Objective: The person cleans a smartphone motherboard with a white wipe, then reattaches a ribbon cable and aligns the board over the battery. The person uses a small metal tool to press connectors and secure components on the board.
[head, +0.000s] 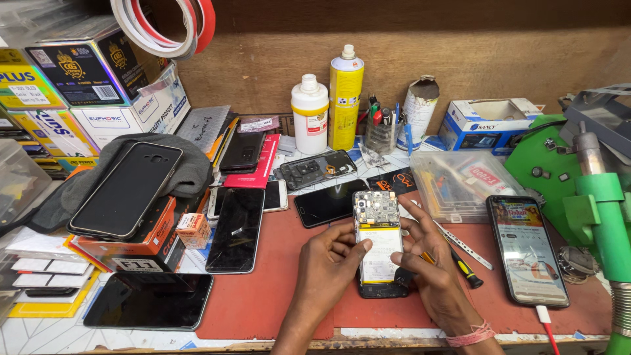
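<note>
- We see 1 opened phone (pixel 378 244) lying on the red mat (pixel 263 289), near the bench's front edge, with both hands on it.
- Left hand (pixel 327 263): its thumb rests on the left edge of the white battery (pixel 379 253), fingers curled beside the phone's side; it steadies the phone rather than gripping it whole.
- Right hand (pixel 430 269): its fingers press against the phone's right edge, near the lower end; a pink band (pixel 470 335) circles the wrist. We cannot tell whether these fingers pinch a small part.
- Progress, as we judge it: the back cover is already off, since the circuit board (pixel 376 208) and battery lie bare. A dark cover (pixel 315 169) sits behind, apart from the phone; we cannot say it belongs to it. The battery and board remain seated in the frame, so the inner work appears unfinished.
- A screwdriver (pixel 463 266) with a black handle lies on the mat just right of the right hand, untouched.
- A lit phone (pixel 528 250), plugged into a red cable (pixel 549 329), lies further right.
- 2 dark phones (pixel 238 230) (pixel 328 204) lie left of and behind the work.
- At the back stand a white bottle (pixel 309 113), a yellow can (pixel 345 98) and a clear box (pixel 460 181) of parts.
</note>
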